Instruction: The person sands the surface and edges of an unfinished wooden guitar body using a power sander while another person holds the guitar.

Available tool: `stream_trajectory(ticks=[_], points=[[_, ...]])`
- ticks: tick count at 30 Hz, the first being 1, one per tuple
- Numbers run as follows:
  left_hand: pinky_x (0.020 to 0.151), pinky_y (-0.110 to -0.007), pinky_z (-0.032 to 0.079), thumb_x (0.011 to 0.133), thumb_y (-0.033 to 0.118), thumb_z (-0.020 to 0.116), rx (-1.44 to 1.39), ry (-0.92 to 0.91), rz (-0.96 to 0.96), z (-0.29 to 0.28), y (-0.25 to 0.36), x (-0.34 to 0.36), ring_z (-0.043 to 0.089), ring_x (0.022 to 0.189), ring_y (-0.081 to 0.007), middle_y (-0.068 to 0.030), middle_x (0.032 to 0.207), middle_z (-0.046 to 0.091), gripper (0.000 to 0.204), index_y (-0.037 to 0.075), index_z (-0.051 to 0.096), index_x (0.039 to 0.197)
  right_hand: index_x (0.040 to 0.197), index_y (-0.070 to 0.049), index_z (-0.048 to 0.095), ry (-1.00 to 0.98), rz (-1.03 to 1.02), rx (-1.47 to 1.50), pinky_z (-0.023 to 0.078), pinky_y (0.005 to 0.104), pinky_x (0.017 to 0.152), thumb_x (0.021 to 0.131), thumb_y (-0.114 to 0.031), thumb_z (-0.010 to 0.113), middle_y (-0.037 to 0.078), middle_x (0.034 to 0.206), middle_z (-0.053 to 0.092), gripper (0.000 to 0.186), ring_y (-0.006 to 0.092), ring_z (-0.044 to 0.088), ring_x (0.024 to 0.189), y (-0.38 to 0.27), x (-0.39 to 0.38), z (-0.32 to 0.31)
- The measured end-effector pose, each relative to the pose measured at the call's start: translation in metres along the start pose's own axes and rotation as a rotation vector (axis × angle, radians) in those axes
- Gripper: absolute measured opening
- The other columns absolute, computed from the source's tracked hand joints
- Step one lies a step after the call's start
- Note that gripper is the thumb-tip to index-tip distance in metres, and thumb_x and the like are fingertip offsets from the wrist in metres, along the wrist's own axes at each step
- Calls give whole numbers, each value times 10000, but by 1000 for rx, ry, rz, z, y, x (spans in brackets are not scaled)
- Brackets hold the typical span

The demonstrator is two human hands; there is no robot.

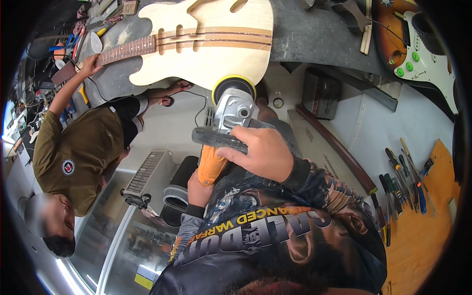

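An orange and silver angle grinder (231,115) carries a round polishing pad (235,81) with a yellow rim. The pad overlaps the near edge of a pale wooden electric guitar body (236,61); whether it touches cannot be made out. My right hand (265,151) is closed round the grinder's black side handle (209,136). Further back, my left hand (199,189) grips the orange housing from below, its fingers partly hidden. The guitar lies flat on the workbench with dark stripes along its middle. Another person's hand (90,65) holds its neck (125,50) at the left.
The grey workbench (314,42) runs across the far side, with tools heaped at its left. A sunburst guitar (418,56) with a white pickguard is at the far right. Screwdrivers and files (403,182) hang on a wooden board. The co-worker (81,147) stands at the left.
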State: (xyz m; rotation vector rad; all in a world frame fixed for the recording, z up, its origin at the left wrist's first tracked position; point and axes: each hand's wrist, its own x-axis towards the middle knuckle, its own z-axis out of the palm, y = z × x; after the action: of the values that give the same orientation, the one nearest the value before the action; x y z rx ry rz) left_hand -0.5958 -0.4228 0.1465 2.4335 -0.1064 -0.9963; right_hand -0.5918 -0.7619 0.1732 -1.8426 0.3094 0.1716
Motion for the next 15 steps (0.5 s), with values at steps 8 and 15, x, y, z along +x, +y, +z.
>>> stream_trajectory(ticks=[8, 15], points=[[925, -420, 600, 847, 24, 784, -109, 55, -71, -41, -30, 1, 807, 1031, -325, -162, 1089, 818, 352, -31, 726, 1190, 935, -47, 678, 49, -98, -20, 587, 523, 652, 1022, -437, 769, 194, 776, 736, 410, 429, 748, 710, -45, 49, 35], [620, -297, 525, 903, 36, 775, -87, 70, -130, -106, -71, 25, 706, 708, -133, -39, 887, 746, 194, 20, 695, 1079, 928, -61, 697, 66, -115, 47, 618, 507, 618, 1026, -452, 747, 148, 717, 737, 406, 389, 762, 662, -77, 96, 94]])
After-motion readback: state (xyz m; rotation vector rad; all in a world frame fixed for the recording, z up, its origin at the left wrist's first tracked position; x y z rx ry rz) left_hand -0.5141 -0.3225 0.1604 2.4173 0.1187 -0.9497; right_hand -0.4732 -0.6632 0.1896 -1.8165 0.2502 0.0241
